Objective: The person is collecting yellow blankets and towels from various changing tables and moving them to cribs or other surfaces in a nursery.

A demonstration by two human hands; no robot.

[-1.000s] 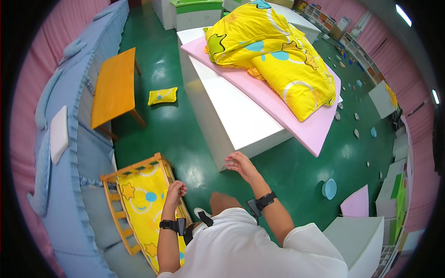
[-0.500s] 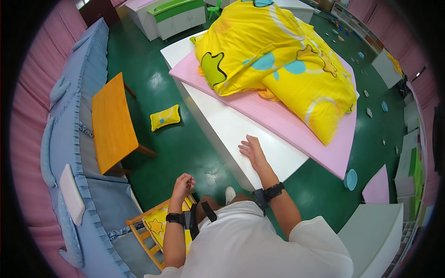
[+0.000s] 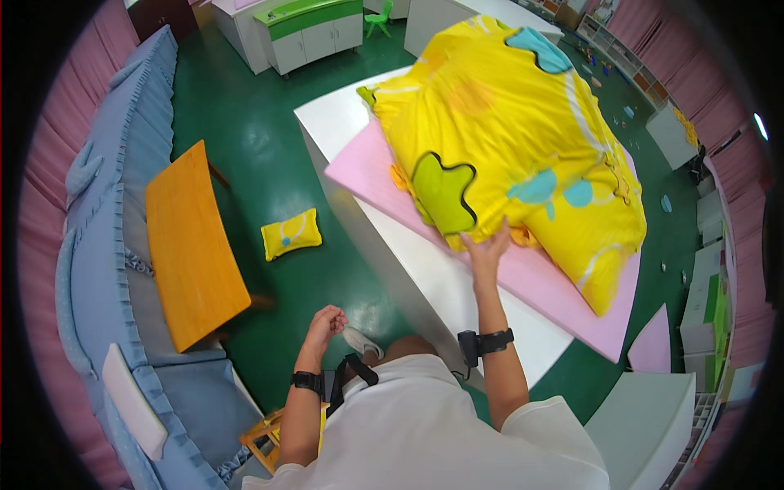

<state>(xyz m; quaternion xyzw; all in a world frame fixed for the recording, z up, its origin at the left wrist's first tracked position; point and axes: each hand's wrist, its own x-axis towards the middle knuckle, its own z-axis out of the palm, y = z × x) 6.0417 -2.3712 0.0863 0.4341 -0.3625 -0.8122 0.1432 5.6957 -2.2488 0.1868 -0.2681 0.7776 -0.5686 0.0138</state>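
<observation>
A bunched yellow quilt [image 3: 482, 114] with green and blue printed shapes lies heaped on a pink foam mat [image 3: 523, 282]. Beneath the mat is a white table or platform [image 3: 408, 253]. My right hand [image 3: 488, 249] is at the quilt's near edge, thumb and fingers apart. It seems to touch the cloth, though no firm hold shows. My left hand [image 3: 327, 321] hangs above the floor with its fingers loosely curled and nothing visible in them. A small yellow pillow [image 3: 291, 234] lies on the green floor, ahead of my left hand and left of the platform.
An orange wooden table [image 3: 196, 245] stands at the left, before a blue-covered sofa [image 3: 196, 400]. A wooden frame [image 3: 265, 437] is beside my left forearm. White cabinets [image 3: 641, 425] and a pink panel [image 3: 651, 343] are at the right. Small items litter the far-right floor.
My right hand has reached forward from above the white platform to the quilt's edge. The view has shifted as I stepped nearer. My left hand stays low with curled fingers.
</observation>
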